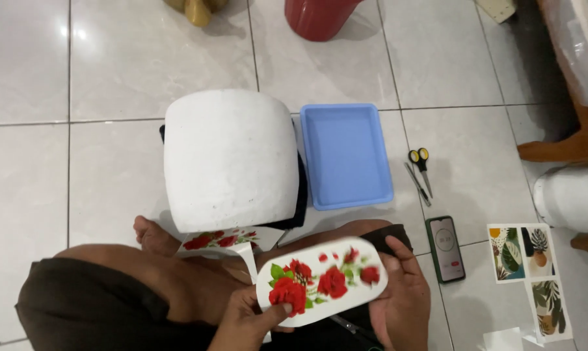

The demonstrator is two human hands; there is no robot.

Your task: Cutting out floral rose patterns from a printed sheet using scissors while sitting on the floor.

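Between the two hands: held a white cut-out sheet printed with red roses (322,281), tilted, over the lap.
Left hand (252,318): grip clenched on the lower left end of the rose sheet, thumb laid across the largest rose.
Right hand (401,296): grip grasping the right end of the rose sheet, fingers curled round its edge, thumb up along the side.
Rose sheet: spanned from one grip to the other, touching both, clear of the floor.
Just above the left grip: lay a second strip of rose print (222,239), partly tucked under the white pot, near a bare foot (152,235).
Farther beyond both grips: stood a large white rough-skinned pot (229,159) on its side on the tiled floor (99,78), over something dark.
Beside the pot, up and right of the grips: sat a light blue shallow tray (347,156), just beside the pot.
Right of the tray: lay scissors with yellow and black handles (421,170), near a thin dark tool whose kind cannot be told.
Just right of the right grip: lay a phone with a lit screen (445,248), in a green case, on the floor.
Farther right of the right grip: lay sheets printed with leaf and plant pictures (531,273).
Far edge, well apart from the grips: showed a red vessel (317,18) and a gold-coloured object (196,10), both cut off.
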